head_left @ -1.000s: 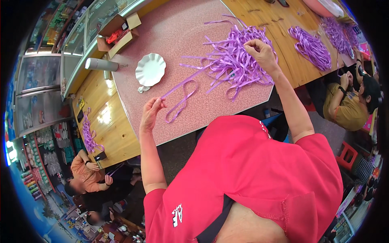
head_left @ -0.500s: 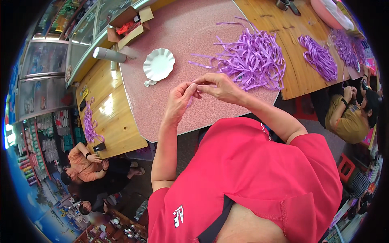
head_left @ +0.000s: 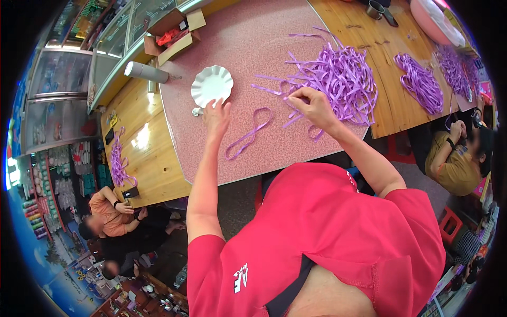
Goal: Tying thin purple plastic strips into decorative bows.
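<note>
A looped purple ribbon [head_left: 252,133], crossed over like a narrow figure eight, lies on the pink speckled table mat [head_left: 237,47] between my hands. My left hand [head_left: 215,119] is at the near rim of a white scalloped dish [head_left: 212,86], its fingers apart and fingertips over the rim. Beside that hand sits a small crumpled whitish piece [head_left: 197,112]. My right hand [head_left: 312,108] is closed in a pinch on a purple ribbon at the near left side of a large tangled heap of purple ribbons [head_left: 338,79]. Part of that ribbon hangs below the hand.
A grey cylinder [head_left: 146,72] and an open cardboard box [head_left: 177,37] stand at the far left. More ribbon bundles [head_left: 421,83] lie on the wooden table [head_left: 383,113] at right, near a metal cup [head_left: 375,9]. People sit at both sides.
My hands were together over the mat and have parted. The left moved to the dish, the right to the ribbon heap. The looped ribbon now lies on the mat.
</note>
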{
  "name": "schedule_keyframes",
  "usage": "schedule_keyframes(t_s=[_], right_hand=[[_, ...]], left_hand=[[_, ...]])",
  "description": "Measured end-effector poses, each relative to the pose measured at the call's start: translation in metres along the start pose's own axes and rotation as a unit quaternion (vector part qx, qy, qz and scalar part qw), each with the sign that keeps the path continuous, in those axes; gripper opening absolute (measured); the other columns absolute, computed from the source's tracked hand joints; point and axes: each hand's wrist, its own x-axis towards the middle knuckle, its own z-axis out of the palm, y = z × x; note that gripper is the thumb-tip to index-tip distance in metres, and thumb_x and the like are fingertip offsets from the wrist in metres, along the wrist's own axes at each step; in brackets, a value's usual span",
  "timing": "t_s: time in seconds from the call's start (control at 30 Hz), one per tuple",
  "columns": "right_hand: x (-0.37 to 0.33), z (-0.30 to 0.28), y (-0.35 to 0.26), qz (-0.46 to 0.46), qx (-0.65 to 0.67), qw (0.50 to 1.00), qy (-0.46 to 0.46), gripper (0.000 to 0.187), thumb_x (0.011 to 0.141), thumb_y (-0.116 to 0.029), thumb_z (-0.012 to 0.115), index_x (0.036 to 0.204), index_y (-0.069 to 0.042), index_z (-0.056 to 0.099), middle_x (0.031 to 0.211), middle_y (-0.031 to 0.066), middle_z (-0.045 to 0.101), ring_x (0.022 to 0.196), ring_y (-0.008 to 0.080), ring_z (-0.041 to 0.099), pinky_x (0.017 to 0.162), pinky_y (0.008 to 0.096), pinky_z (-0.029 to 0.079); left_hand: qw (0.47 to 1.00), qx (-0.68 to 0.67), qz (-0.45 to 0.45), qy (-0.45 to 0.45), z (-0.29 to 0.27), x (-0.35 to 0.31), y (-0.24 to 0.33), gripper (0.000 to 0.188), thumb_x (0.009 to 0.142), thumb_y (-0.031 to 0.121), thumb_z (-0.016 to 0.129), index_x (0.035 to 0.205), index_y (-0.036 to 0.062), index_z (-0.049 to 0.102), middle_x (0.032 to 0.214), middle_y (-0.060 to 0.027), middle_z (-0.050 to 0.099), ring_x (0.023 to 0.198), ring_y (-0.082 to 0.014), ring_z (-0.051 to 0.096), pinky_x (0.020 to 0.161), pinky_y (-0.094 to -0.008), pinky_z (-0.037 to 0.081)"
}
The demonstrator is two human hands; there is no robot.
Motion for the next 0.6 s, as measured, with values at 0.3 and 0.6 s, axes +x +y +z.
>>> schedule_keyframes(t_s=[0.3, 0.6], right_hand=[[-0.004, -0.012, 0.026, 0.073, 0.017, 0.997, -0.033, 0.016, 0.090, -0.016, 0.067, 0.092, 0.000, 0.068, 0.073, -0.0052, 0.059, 0.066, 0.0011, 0.048, 0.057, 0.0200, 0.040], [0.026, -0.020, 0.016, 0.139, 0.073, 0.987, -0.020, 0.020, 0.090, -0.019, 0.066, 0.096, 0.001, 0.069, 0.079, -0.0039, 0.061, 0.073, 0.0026, 0.049, 0.064, 0.0214, 0.041]], left_hand=[[0.973, 0.194, -0.105, -0.066, 0.050, 0.055, -0.057, 0.088, 0.082, 0.074, 0.045, 0.141, 0.0092, 0.043, 0.156, -0.0197, 0.016, 0.144, -0.0424, 0.009, 0.111, -0.0634, 0.012], [0.994, 0.063, 0.045, 0.075, 0.021, 0.047, 0.026, 0.055, 0.094, 0.050, 0.051, 0.137, 0.0149, 0.050, 0.153, -0.0173, 0.024, 0.141, -0.0418, 0.018, 0.112, -0.0564, 0.019]])
